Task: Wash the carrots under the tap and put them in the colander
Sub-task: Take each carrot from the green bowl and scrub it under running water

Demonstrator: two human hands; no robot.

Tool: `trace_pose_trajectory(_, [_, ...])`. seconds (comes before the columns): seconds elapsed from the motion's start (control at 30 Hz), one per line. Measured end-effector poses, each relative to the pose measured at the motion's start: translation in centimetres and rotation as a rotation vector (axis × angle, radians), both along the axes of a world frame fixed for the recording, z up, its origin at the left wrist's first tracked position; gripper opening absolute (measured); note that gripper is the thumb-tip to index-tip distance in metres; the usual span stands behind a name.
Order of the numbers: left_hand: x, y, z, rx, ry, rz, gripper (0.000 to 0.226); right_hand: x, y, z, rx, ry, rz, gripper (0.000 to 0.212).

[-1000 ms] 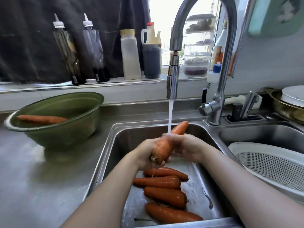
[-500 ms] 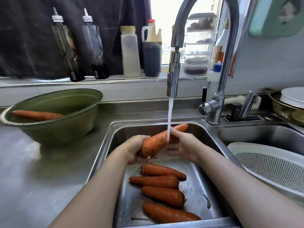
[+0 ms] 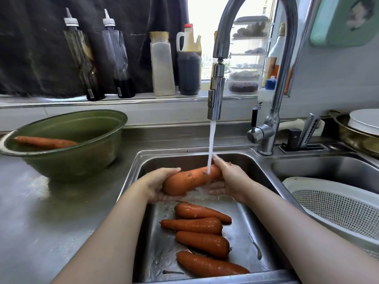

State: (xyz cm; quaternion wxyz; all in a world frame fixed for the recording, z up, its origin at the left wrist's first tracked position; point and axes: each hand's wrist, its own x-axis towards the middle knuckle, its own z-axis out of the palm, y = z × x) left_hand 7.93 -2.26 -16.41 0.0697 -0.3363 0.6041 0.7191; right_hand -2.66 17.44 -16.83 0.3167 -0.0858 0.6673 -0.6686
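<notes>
Carrot (image 3: 190, 179) under tap (image 3: 215, 95), left hand (image 3: 158, 185) fingers (image 3: 168, 197) curled round thick end, right hand (image 3: 231, 181) fingers (image 3: 220, 163) gripping tip.

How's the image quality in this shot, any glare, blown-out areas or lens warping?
Head view: the window behind the tap is blown out white; the wide-angle lens bows the counter edges; glare patches sit on the wet sink floor; the held carrot, left hand and right hand look sharp and evenly lit.
</notes>
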Motion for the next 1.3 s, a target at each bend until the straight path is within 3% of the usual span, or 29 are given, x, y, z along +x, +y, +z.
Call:
trace_pose_trajectory(0.17, [-0.6,-0.2,-0.3,0.036,0.132,0.218,0.043,-0.3,1.4,0.1,0.160,0.106,0.269,0.032])
trace_pose_trajectory(0.33, [-1.6,2.3,-0.4,-0.026,0.196,0.286,0.057,0.8,0.6,0.1,0.372,0.178,0.554,0.049])
trace_pose_trajectory(0.4, [-2.0,3.2,-0.5,-0.058,0.252,0.253,0.060,1.2,0.3,-0.1,0.397,0.207,0.554,0.047])
trace_pose_trajectory(0.53, [-2.4,5.1,-0.1,-0.014,0.331,0.174,0.022,0.7,1.0,-0.4,0.321,0.079,0.422,0.054])
trace_pose_trajectory(0.73, [-2.2,6.2,-0.5,-0.039,0.382,0.020,0.031,0.5,1.9,0.5,0.209,0.042,0.346,0.077])
trace_pose_trajectory(0.83, [-2.3,6.5,-0.4,-0.079,0.401,0.073,0.015,0.7,1.7,0.6,0.162,0.032,0.338,0.059])
trace_pose_trajectory(0.93, [-2.3,6.0,-0.7,-0.141,0.389,0.107,0.021,0.6,1.8,0.7,0.112,0.027,0.368,0.040])
trace_pose_trajectory(1.03, [-2.3,5.9,-0.8,-0.174,0.395,0.123,0.020,0.8,1.5,0.8,0.134,0.053,0.341,0.043])
trace_pose_trajectory(1.17, [-2.3,6.2,-0.6,-0.118,0.409,0.089,0.023,1.4,0.9,1.1,0.184,0.062,0.284,0.062])
trace_pose_trajectory(1.23, [-2.3,6.1,-0.5,-0.088,0.410,0.084,0.028,1.2,1.1,1.0,0.172,0.018,0.314,0.060])
trace_pose_trajectory(1.3, [-2.2,5.9,-0.5,-0.049,0.429,0.114,0.024,0.7,1.3,0.8,0.089,-0.045,0.385,0.044])
